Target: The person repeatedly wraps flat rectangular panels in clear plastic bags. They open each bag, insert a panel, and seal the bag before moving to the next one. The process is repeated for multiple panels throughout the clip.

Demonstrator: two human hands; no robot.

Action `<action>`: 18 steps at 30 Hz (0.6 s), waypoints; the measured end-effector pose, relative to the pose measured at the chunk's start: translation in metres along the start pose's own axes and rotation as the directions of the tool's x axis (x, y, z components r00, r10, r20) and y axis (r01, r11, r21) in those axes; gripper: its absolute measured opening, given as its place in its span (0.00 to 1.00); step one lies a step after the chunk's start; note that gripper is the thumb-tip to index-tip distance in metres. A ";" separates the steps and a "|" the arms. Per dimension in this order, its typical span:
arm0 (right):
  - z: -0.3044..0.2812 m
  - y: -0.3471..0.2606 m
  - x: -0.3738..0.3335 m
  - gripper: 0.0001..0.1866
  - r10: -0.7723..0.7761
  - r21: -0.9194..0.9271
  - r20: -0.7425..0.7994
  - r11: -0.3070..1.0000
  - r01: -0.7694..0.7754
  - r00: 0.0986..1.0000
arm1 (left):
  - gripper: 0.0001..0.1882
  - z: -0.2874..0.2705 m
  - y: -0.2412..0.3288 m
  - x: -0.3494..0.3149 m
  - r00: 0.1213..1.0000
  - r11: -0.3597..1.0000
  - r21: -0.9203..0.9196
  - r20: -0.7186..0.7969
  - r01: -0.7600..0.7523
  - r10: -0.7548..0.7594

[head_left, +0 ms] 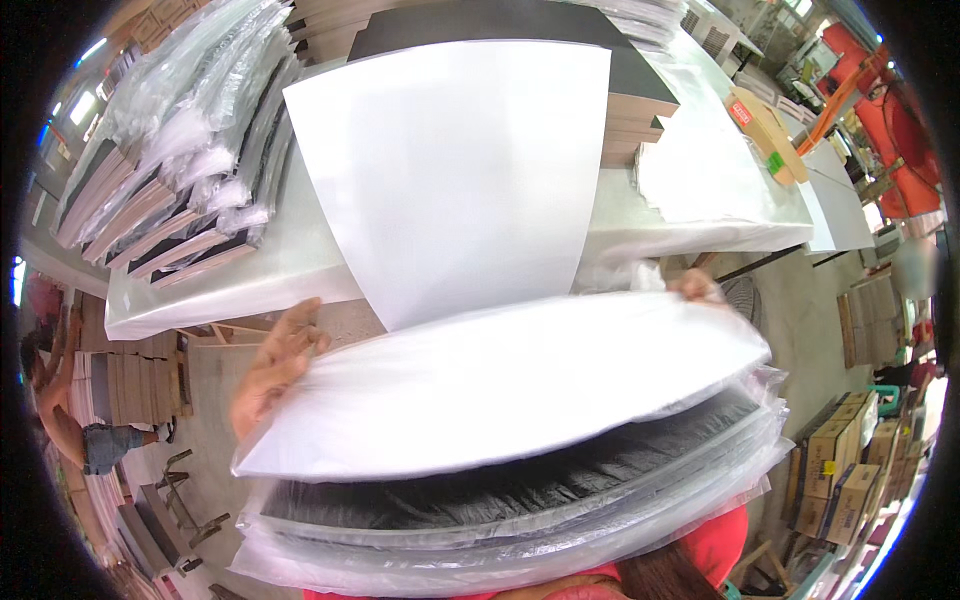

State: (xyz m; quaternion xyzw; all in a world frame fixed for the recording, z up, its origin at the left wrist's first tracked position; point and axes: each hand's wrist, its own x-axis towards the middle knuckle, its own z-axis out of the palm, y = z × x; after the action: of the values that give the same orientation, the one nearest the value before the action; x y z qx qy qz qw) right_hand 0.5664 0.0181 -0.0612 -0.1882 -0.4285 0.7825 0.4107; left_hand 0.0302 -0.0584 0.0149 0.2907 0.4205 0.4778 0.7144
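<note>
White sheet [500, 385] near table [290, 268] front edge could be creased by tugging; left hand [280, 362], right hand [699, 287] blurred, finger grip can't be told.

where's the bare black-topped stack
In the head view, the black-topped stack sits at top centre on the table, partly behind the large white sheet, right of the plastic-wrapped boards.

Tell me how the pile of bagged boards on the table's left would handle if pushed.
The bagged boards would probably slip on one another, since loose, shiny plastic covers them. Each may stay fairly stiff, as the edges look thick. Together they're likely heavy, with several piled up.
</note>
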 end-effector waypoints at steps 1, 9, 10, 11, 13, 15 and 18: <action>-0.040 0.015 -0.008 0.14 0.168 -0.156 -0.094 0.971 -0.181 0.981 | 0.38 -0.005 -0.013 -0.001 0.992 0.997 0.070 -0.124 0.028 -0.019; -0.094 0.141 0.018 0.20 0.081 -0.652 -0.601 0.526 -0.546 0.795 | 0.36 -0.230 -0.196 0.137 0.978 0.665 0.728 -0.209 0.167 -0.017; -0.089 0.119 0.004 0.21 -0.038 -0.628 -0.651 0.588 -0.510 0.758 | 0.34 -0.232 -0.194 0.155 0.993 0.498 0.864 -0.113 0.081 0.033; -0.081 0.092 0.013 0.22 -0.147 -0.623 -0.662 0.654 -0.430 0.735 | 0.31 -0.232 -0.191 0.163 0.995 0.312 0.950 -0.031 -0.002 0.100; -0.059 0.020 0.020 0.25 -0.377 -0.601 -0.688 0.775 -0.195 0.620 | 0.17 -0.199 -0.170 0.171 0.940 0.510 0.851 -0.061 -0.127 0.336; -0.009 -0.046 0.059 0.34 -0.498 -0.569 -0.630 0.818 0.083 0.596 | 0.14 -0.096 -0.084 0.136 0.957 0.489 0.871 -0.184 0.054 0.223; 0.077 -0.095 0.098 0.41 -0.566 -0.629 -0.353 0.734 0.259 0.745 | 0.13 0.008 -0.015 0.121 0.950 0.480 0.836 0.139 -0.265 0.281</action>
State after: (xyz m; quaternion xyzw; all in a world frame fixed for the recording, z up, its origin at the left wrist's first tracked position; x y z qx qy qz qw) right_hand 0.5043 0.0854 0.0664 -0.3971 -0.5344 0.4296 0.6101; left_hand 0.0666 0.0481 -0.0324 0.6588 0.5533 0.3232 0.3943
